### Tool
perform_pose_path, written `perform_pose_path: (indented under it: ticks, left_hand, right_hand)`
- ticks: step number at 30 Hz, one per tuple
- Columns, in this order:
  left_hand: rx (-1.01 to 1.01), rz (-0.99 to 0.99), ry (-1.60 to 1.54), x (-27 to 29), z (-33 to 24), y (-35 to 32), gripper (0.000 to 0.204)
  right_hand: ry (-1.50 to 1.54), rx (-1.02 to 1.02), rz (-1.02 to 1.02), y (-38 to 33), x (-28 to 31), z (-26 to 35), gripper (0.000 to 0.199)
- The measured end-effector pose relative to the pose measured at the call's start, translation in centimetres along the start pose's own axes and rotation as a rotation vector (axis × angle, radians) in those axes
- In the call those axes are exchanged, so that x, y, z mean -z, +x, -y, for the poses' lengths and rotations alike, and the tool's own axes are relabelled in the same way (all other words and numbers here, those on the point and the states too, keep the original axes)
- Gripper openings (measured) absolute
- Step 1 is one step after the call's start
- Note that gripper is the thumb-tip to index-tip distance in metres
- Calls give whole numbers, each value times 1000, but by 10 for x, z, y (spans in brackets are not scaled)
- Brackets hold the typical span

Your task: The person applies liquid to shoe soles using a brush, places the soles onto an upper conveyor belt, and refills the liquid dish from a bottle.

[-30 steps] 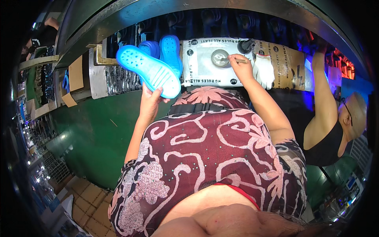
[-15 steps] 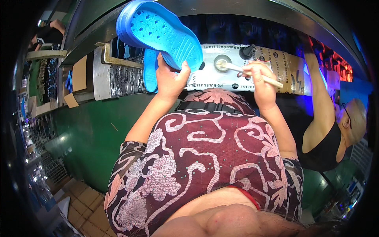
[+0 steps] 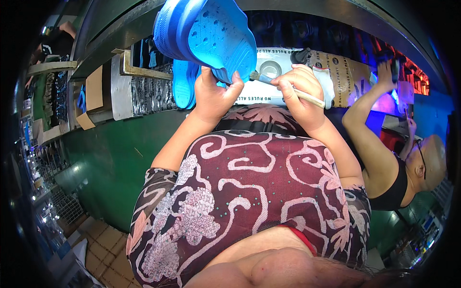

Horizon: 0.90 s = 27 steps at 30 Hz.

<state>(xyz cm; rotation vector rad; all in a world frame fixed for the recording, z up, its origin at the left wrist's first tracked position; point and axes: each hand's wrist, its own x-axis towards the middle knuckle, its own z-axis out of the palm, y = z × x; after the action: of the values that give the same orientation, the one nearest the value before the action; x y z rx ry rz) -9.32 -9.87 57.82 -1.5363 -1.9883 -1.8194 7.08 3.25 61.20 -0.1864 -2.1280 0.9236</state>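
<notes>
My left hand (image 3: 214, 96) grips a blue foam clog (image 3: 223, 38) by its heel end, tilted so its inside faces me; the clog's top runs out of the picture. In my right hand (image 3: 305, 93) is a brush (image 3: 288, 88) with a pale handle. Its bristles are at the heel edge of the clog; whether they touch I cannot tell. Just beyond the brush a small round dish (image 3: 270, 68) stands on the bench, which is covered with printed sheeting (image 3: 249, 98). More blue clog parts (image 3: 183, 89) lie left of my left hand.
A dark object (image 3: 301, 56) and a white cloth (image 3: 324, 82) are right of the dish. At the left are a wooden frame (image 3: 126, 65) and an open cardboard box (image 3: 91, 98). A co-worker (image 3: 384, 163) reaches over the bench at the right. A metal rail (image 3: 336, 9) crosses the far side.
My right hand has brought the brush from the dish to the clog's heel edge. The clog has shifted right and tilted. The co-worker's arms have moved.
</notes>
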Motion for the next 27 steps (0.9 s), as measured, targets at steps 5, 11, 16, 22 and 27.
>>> perform_pose_path:
  ticks: [5, 11, 16, 22, 27]
  left_hand:
    - [0, -14, 40, 5, -2, 0, 51]
    - [8, -7, 76, 7, 1, -4, 56]
    - [15, -18, 52, 8, 7, -8, 62]
    - [19, -13, 118, 9, 7, -7, 62]
    - [-19, -31, 88, 7, 12, -8, 63]
  right_hand:
    - [-57, -55, -16, -2, 0, 0, 13]
    - [-22, -35, -31, 3, -4, 1, 13]
    - [-105, -6, 49, 4, -8, -3, 12]
    - [-131, -15, 51, 6, -1, 0, 16]
    - [-101, 63, 101, 9, -10, 1, 11]
